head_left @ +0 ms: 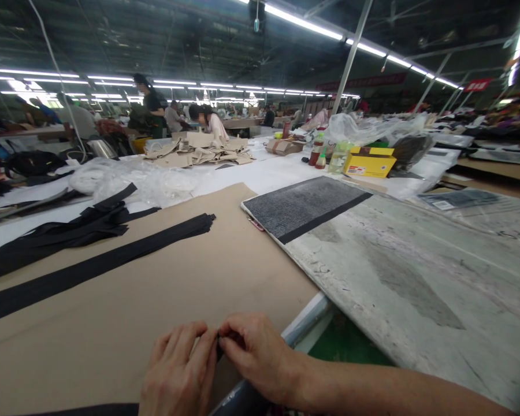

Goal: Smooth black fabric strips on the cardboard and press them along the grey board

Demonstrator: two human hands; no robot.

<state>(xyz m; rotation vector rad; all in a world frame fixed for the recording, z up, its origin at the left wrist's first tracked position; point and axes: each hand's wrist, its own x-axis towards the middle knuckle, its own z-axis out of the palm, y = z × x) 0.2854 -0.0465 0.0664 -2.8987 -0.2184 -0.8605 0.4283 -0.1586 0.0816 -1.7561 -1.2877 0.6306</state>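
Between left hand point(179, 367) and right hand point(260, 355), dark, mostly hidden material point(219, 351) shows.

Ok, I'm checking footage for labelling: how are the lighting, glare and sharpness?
Head view, throughout: ceiling tubes glare white against a dark roof; the left hand and right hand look fairly clear, but the dark piece between them shows little detail; distant people look soft; the picture's right corners darken.

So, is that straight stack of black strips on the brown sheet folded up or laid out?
Laid out: the stack of black strips runs lengthwise across the brown sheet; its left end is out of view.
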